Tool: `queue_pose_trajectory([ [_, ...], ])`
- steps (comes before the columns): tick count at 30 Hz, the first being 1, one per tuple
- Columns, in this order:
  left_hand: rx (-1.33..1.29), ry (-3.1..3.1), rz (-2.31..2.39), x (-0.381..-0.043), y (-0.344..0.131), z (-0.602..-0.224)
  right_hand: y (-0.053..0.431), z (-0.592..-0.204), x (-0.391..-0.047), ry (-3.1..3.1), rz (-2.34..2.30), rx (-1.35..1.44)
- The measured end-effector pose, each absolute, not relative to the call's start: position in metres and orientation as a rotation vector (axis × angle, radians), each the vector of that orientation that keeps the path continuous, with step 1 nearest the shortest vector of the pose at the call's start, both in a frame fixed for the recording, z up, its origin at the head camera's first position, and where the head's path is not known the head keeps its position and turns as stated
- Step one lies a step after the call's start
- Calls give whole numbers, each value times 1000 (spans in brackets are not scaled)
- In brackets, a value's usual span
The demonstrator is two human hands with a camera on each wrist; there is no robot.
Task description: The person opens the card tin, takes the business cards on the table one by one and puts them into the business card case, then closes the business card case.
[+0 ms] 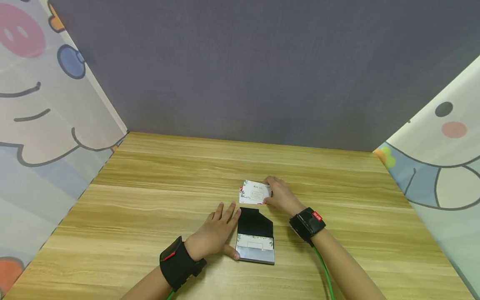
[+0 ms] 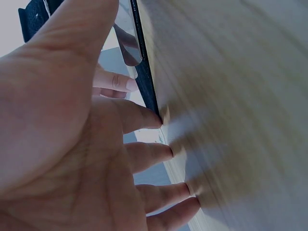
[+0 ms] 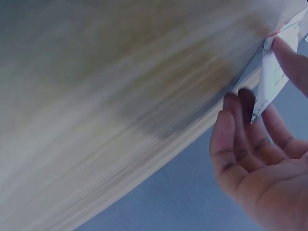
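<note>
An open business card case (image 1: 256, 253), black with a shiny metal front, lies on the table with a white printed card (image 1: 245, 240) inside. My left hand (image 1: 211, 233) rests beside it with fingers spread, its thumb at the case's lower left edge. In the left wrist view, the fingertips (image 2: 154, 159) touch the wood along the case. Beyond the case are white cards (image 1: 256, 192) with a leaf-and-flower print. My right hand (image 1: 280, 195) pinches one at its right side, thumb on its face; the right wrist view shows that card (image 3: 276, 72) raised at a tilt.
The wood-grain table (image 1: 150, 200) meets a grey panel (image 1: 240, 75) at the back. Cartoon-printed sheets (image 1: 41, 104) stand on both sides. A green cable (image 1: 325, 271) runs from the right wrist's black band (image 1: 307, 224) along the forearm.
</note>
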State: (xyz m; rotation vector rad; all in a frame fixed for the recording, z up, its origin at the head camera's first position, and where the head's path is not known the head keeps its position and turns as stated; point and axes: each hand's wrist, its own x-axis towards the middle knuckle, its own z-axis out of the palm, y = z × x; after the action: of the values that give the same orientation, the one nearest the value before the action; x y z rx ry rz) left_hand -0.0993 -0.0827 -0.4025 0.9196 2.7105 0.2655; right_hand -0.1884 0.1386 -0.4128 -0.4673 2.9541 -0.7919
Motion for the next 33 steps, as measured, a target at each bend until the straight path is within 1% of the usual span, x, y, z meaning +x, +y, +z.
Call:
queue_pose_trajectory([
  [11,929,2706,276,-99,-83,-398,143,-411,-187,2974,-912,-559],
  [22,918,2705,282,-99,-84,-400,147,-405,-180,2958,-958,-567],
  [33,920,2713,279,-99,-83,-403,149,-401,-162,2960,-956,-635],
])
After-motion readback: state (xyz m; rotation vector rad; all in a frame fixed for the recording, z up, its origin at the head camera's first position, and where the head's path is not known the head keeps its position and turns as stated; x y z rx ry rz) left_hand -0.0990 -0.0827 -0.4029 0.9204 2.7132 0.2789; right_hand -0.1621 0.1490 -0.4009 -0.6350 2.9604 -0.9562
